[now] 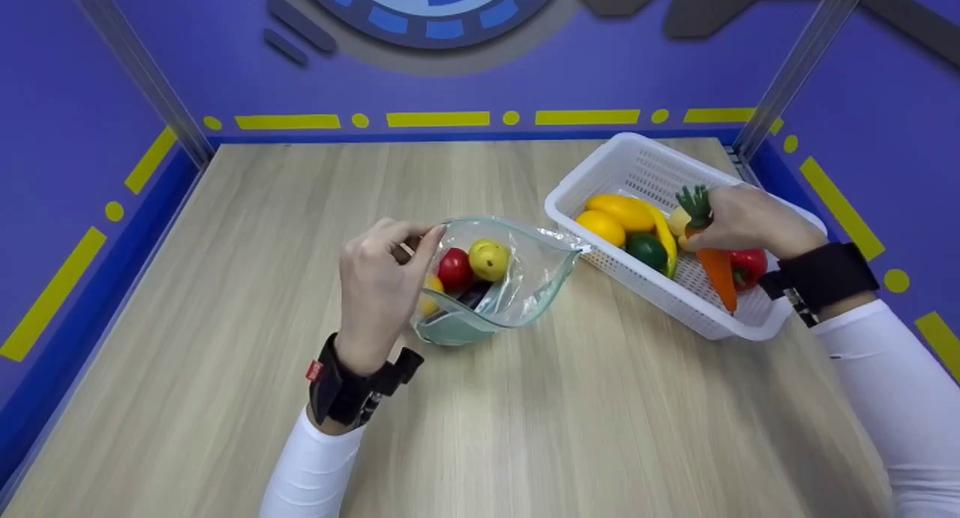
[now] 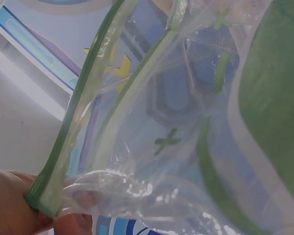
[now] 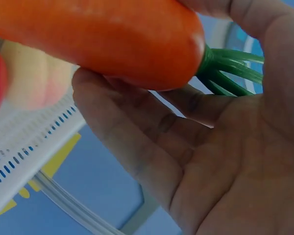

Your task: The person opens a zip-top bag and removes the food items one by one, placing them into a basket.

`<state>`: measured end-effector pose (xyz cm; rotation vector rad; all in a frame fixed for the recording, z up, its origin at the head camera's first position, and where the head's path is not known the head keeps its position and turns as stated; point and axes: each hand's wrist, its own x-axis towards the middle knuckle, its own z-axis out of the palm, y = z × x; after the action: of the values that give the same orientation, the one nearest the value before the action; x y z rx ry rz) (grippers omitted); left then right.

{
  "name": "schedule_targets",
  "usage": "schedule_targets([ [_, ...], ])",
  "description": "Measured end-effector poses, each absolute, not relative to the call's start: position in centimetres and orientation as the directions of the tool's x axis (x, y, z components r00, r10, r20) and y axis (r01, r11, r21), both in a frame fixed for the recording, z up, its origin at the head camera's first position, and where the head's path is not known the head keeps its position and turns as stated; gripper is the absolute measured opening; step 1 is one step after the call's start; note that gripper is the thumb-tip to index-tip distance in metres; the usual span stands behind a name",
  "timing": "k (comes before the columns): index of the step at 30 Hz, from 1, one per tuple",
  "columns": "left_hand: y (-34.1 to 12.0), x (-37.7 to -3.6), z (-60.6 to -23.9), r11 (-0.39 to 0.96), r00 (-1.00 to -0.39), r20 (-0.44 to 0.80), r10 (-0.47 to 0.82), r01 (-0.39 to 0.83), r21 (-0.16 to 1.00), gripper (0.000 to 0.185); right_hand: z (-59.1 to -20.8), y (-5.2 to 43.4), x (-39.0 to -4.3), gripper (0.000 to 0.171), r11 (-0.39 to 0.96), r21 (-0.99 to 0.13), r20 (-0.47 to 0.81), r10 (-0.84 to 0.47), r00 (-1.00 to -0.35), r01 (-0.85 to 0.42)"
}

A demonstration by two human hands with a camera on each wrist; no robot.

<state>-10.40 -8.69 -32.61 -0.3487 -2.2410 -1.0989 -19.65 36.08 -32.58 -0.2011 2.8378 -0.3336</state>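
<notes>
My left hand (image 1: 379, 285) pinches the rim of a clear zip bag (image 1: 536, 278) with a green zip edge, its mouth spread wide. In the left wrist view the bag's corner (image 2: 46, 196) sits between thumb and finger. Inside the bag lie a red round fruit (image 1: 454, 269), a yellow-green pear (image 1: 489, 260), part of an orange-yellow fruit (image 1: 429, 296) and something dark. Over the white basket, my right hand (image 1: 750, 216) grips an orange carrot (image 1: 718, 274) near its green top. In the right wrist view, fingers and thumb wrap the carrot (image 3: 112, 39).
The white basket (image 1: 645, 289) holds a yellow mango (image 1: 622, 212), a yellow-orange fruit (image 1: 601, 227), a banana (image 1: 664, 240), a dark green avocado-like item (image 1: 646, 251), a pale peach (image 1: 679, 221) and a red pepper (image 1: 748, 268). Blue walls (image 1: 450, 97) enclose the wooden table (image 1: 225, 278).
</notes>
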Motion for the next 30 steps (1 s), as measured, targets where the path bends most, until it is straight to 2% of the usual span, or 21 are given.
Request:
schedule_targets([
  [4, -8.7, -10.3, -32.5, 0.618, -0.786, 0.617, -0.029, 0.471, 0.629, 0.015, -34.2, 35.4, -20.4, 0.030, 0.969, -0.219, -0.305, -0.175, -0.936, -0.110],
  [18, -8.6, -10.5, -32.4, 0.614, -0.783, 0.622, -0.026, 0.478, 0.628, 0.014, -36.4, 33.9, -22.0, 0.029, 0.982, -0.141, -0.364, -0.169, -0.916, -0.125],
  [24, -8.6, -10.6, -32.5, 0.618, -0.781, 0.624, -0.028, 0.477, 0.625, 0.014, -34.7, 32.9, -20.4, 0.032, 0.968, -0.170, -0.250, -0.224, -0.942, -0.185],
  [30, -8.4, -10.7, -32.5, 0.612, -0.784, 0.620, -0.025, 0.478, 0.630, 0.013, -31.3, 29.8, -17.6, 0.038, 0.957, -0.099, -0.104, -0.284, -0.953, -0.274],
])
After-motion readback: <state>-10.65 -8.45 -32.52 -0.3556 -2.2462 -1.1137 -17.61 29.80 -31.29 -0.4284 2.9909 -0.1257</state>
